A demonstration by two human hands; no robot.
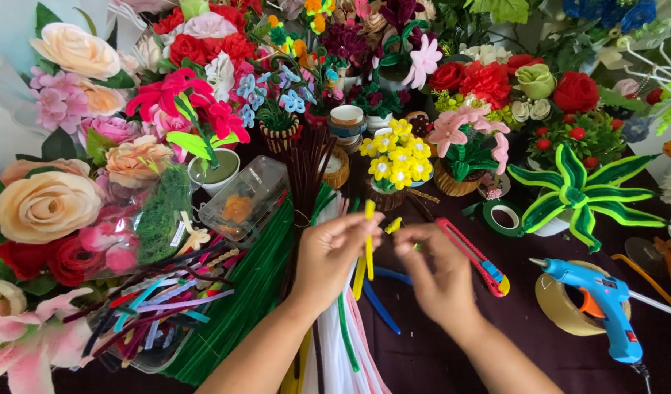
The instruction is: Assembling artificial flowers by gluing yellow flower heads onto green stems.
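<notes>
My left hand (334, 252) pinches fuzzy yellow pipe-cleaner stem (368, 241); right hand (438, 270), beside it, fingers closed at its lower end; bending just started, flower unformed.

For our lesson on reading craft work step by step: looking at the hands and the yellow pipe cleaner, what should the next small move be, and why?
Probably bend the yellow pipe cleaner near its upper part. The left hand pinches it upright, while the right hand pinches a small yellow piece beside it, with the stem not yet bent. The yellow flower pot behind shows small looped petals, so a loop seems the likely shape.
</notes>
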